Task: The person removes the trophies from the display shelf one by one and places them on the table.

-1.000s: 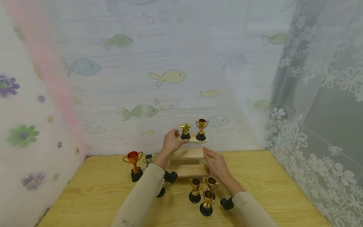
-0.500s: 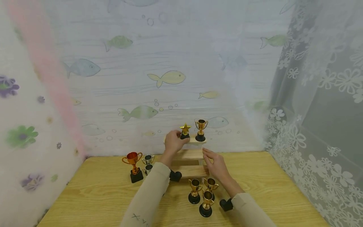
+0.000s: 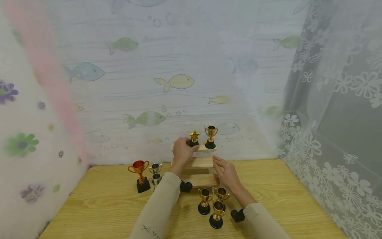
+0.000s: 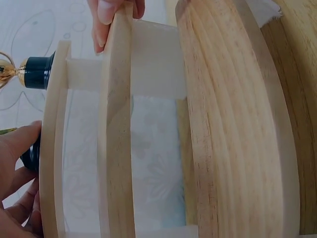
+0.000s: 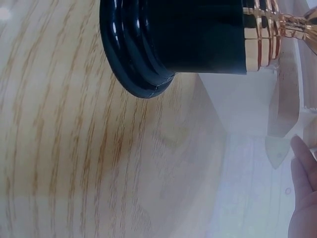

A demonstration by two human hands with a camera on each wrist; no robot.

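On the top step of a tiered wooden stand [image 3: 198, 162], my left hand [image 3: 182, 151] pinches the black base of a small gold star trophy [image 3: 194, 135]. A gold cup trophy [image 3: 211, 133] stands upright to its right on the same step. My right hand [image 3: 228, 172] grips the right end of the middle step. In the left wrist view, the right hand's fingers [image 4: 105, 12] lie on both sides of that board, while the left hand [image 4: 17, 173] is at the star trophy's base, which it partly covers.
Several gold cup trophies [image 3: 204, 199] stand in front of the stand. At the left are a larger orange-red cup trophy [image 3: 139, 167] and silver ones [image 3: 155, 167], partly behind the left sleeve. Fish-print cloth [image 3: 176, 99] hangs behind the wooden table [image 3: 98, 199].
My left hand has shifted slightly right and come closer round the star trophy's base, and the left forearm has swung right. The right hand keeps its place at the middle step.
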